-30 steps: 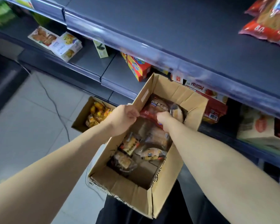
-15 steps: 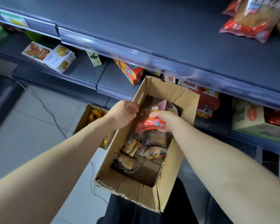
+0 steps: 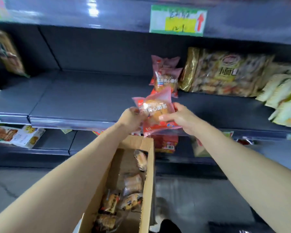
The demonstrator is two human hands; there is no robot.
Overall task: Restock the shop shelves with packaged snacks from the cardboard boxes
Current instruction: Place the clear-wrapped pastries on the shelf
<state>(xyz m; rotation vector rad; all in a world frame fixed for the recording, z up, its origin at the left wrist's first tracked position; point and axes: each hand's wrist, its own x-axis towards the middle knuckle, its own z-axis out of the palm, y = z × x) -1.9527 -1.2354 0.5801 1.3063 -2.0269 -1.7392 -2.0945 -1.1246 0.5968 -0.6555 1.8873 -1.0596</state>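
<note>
Both hands hold a pink and red bread packet (image 3: 155, 111) in front of the middle shelf (image 3: 84, 100). My left hand (image 3: 132, 119) grips its left edge and my right hand (image 3: 179, 117) pinches its right side. Two matching pink packets (image 3: 165, 76) stand on that shelf just behind it. Below my arms sits the open cardboard box (image 3: 148, 190), which holds several wrapped snacks (image 3: 124, 195).
A large gold bag of small breads (image 3: 223, 73) and pale sandwich packs (image 3: 282, 96) fill the shelf's right side. A brown bag (image 3: 5, 52) stands at its far left. Flat snack boxes (image 3: 15, 135) lie on the lower shelf. A green and yellow price tag (image 3: 177, 20) hangs above.
My right hand lifted the pink and red packet out of the box up to the middle shelf. My left hand left the box flap and took the packet's left edge. The view tilted up.
</note>
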